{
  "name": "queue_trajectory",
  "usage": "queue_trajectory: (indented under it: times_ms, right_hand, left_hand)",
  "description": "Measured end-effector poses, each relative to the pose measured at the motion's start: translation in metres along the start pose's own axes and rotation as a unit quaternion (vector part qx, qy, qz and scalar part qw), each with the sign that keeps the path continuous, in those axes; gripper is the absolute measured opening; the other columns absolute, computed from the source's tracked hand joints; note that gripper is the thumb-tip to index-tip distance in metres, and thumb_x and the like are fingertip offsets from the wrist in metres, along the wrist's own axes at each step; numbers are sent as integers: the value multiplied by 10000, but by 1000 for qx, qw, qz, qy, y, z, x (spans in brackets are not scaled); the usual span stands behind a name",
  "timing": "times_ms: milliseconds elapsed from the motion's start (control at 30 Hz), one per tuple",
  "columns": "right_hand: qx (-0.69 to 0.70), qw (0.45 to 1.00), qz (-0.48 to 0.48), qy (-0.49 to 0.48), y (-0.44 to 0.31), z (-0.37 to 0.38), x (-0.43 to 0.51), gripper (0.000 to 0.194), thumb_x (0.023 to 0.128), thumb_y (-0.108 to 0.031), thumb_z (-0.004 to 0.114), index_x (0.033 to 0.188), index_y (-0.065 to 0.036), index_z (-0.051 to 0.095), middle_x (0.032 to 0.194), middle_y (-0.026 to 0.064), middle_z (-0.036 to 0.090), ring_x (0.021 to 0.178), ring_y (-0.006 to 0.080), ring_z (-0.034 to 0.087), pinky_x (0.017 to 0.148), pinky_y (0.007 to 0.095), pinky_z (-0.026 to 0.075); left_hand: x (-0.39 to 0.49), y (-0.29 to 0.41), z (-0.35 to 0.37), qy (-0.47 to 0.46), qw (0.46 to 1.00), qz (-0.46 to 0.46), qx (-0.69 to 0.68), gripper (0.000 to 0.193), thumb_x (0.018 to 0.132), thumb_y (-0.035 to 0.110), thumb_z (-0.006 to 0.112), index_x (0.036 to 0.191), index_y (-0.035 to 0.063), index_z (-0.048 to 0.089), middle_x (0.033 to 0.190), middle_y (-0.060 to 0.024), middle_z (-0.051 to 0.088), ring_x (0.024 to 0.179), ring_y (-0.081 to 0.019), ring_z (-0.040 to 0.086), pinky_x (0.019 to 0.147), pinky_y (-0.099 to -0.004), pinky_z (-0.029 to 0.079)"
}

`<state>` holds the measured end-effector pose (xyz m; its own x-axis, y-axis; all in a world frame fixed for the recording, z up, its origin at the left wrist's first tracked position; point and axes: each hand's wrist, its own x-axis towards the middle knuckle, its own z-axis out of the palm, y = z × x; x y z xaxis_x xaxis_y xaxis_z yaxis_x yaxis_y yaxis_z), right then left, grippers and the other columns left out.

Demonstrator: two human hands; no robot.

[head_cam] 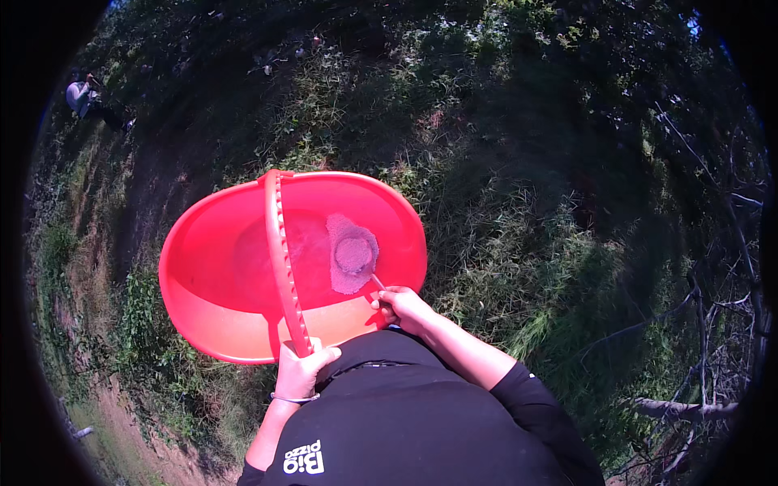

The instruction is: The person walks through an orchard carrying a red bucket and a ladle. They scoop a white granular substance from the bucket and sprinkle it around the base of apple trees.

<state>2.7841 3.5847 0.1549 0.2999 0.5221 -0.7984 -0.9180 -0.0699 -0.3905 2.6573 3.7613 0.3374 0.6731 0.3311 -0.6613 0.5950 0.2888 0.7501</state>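
Note:
A red oval plastic basket (206, 243) with an arched handle (279, 243) is held against the front of my body. My left hand (301, 367) grips the handle's near end, thumb pointing right. Inside the basket, toward the right, lies a small heap of pale granules (343, 282). A round scoop (354, 255) full of the same granules rests in or just over that heap. My right hand (404, 308) pinches the scoop's thin handle (378, 282) above the basket's near right rim. The fingers' undersides are partly hidden.
Grass and low weeds (510, 261) surround the basket. Bare branches (699, 340) and a fallen limb (681, 408) are at the right. A dirt path (140, 437) runs at the lower left. Far off at the upper left is another person (82, 97). Dark shade crosses the ground ahead.

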Motion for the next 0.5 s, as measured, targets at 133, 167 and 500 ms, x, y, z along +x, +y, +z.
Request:
queue_trajectory:
  times_ms: [133,167,500]
  right_hand:
    - [-19,999,-15,26,-52,-11,28,184,1002,-179,433,1042,-52,560,829,37,647,506,68,415,458,228,336]
    - [-7,1000,-2,21,-68,-13,39,174,1004,-201,433,1007,-70,548,823,44,652,491,71,423,443,230,329]
    - [-83,993,-17,76,-242,6,151,221,977,-204,466,859,-56,581,653,30,575,410,95,368,398,278,256]
  left_hand:
    - [61,32,17,-3,1000,18,-23,356,702,46,713,500,115,428,474,50,413,384,-54,351,396,-243,231]
    - [81,42,18,-8,1000,11,-19,353,703,43,711,502,114,429,471,48,413,377,-57,356,391,-244,231]
    - [265,184,22,-64,998,-4,-3,308,728,51,738,574,118,479,513,58,450,401,-49,379,398,-242,241]
